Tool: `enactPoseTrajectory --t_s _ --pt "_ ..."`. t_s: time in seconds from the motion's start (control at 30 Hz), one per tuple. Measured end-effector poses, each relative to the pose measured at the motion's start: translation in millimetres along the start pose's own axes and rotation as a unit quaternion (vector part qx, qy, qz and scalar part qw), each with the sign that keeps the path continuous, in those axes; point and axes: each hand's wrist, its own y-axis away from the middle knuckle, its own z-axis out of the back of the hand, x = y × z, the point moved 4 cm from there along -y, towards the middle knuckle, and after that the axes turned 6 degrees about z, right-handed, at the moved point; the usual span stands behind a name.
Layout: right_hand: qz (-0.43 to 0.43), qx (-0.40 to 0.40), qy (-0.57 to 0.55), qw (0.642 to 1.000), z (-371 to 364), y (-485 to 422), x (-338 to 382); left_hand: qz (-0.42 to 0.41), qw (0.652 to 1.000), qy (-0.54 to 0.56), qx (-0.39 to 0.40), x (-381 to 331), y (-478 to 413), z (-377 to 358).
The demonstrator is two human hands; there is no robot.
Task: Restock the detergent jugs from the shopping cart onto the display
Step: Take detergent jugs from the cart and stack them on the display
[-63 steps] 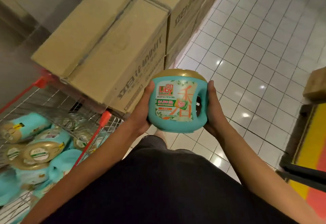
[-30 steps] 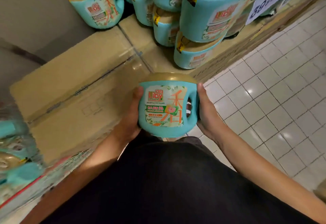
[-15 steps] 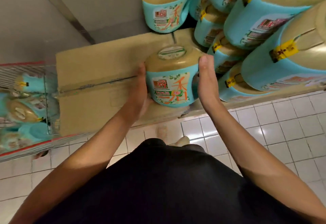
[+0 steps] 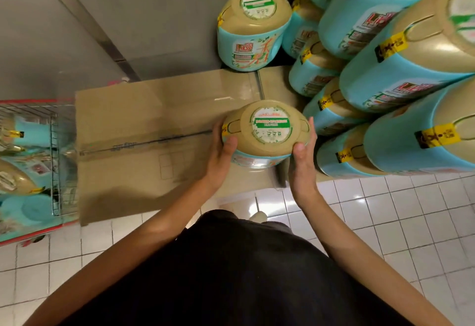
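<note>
A teal detergent jug [image 4: 266, 133] with a wide gold lid stands upright on the cardboard box [image 4: 144, 130] that forms the display base. My left hand [image 4: 221, 156] holds its left side, thumb curled onto the lid. My right hand [image 4: 303, 156] holds its right side, thumb on the lid edge. A single jug [image 4: 253, 30] stands further back against the wall. A tall stack of jugs [image 4: 401, 74] rises immediately to the right of the held one. The shopping cart [image 4: 28, 164] at the left edge holds several more teal jugs.
A grey wall [image 4: 128, 17] with a metal strip runs behind the display. White tiled floor [image 4: 398, 223] lies in front and to the right. The cart's red-rimmed wire basket butts against the box's left end. My dark clothing fills the lower frame.
I turned from the cart to the display carrying the jug in both hands, then lowered it onto the box beside the stack. The view now looks straight down on its lid.
</note>
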Motion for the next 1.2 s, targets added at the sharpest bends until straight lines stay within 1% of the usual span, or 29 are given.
enactPoseTrajectory --t_s 0.07,0.13,0.2,0.27,0.33,0.4,0.5,0.57,0.63,0.77,0.9,1.13,1.2 --pt "0.005 -0.024 -0.017 1.0 -3 -7 -5 0.013 1.0 -0.004 0.014 4 -15 4" --pt "-0.013 -0.04 -0.068 0.997 -9 -22 -3 0.021 1.0 -0.008 0.017 8 -31 7" --pt "-0.032 -0.041 -0.123 0.991 -17 -41 5 0.019 1.0 -0.017 0.016 8 -47 9" --pt "-0.045 -0.042 -0.145 0.988 -25 -57 14 0.016 0.999 -0.049 0.018 3 -65 10" --pt "-0.062 -0.045 -0.147 0.986 -32 -69 23 0.022 0.997 -0.076 0.011 -7 -81 11" --pt "-0.07 -0.049 -0.143 0.986 -39 -79 31 0.021 0.997 -0.08 0.009 -13 -98 14" --pt "-0.081 -0.07 -0.156 0.982 -46 -93 38 0.046 0.995 -0.08 0.046 -20 -118 15" --pt "-0.089 -0.079 -0.165 0.979 -49 -99 42 0.034 0.994 -0.065 0.075 -22 -131 15" --pt "-0.098 -0.081 -0.174 0.977 -53 -104 46 0.03 0.994 -0.063 0.083 -28 -137 16" --pt "-0.103 -0.079 -0.195 0.972 -60 -113 50 0.052 0.994 -0.062 0.07 -43 -140 19" --pt "-0.109 -0.085 -0.213 0.967 -60 -116 49 0.062 0.992 -0.075 0.081 -46 -138 20" --pt "-0.125 -0.097 -0.202 0.967 -56 -114 54 0.066 0.989 -0.103 0.083 -51 -131 16" --pt "-0.135 -0.103 -0.199 0.965 -56 -113 56 0.086 0.986 -0.117 0.088 -57 -127 19"
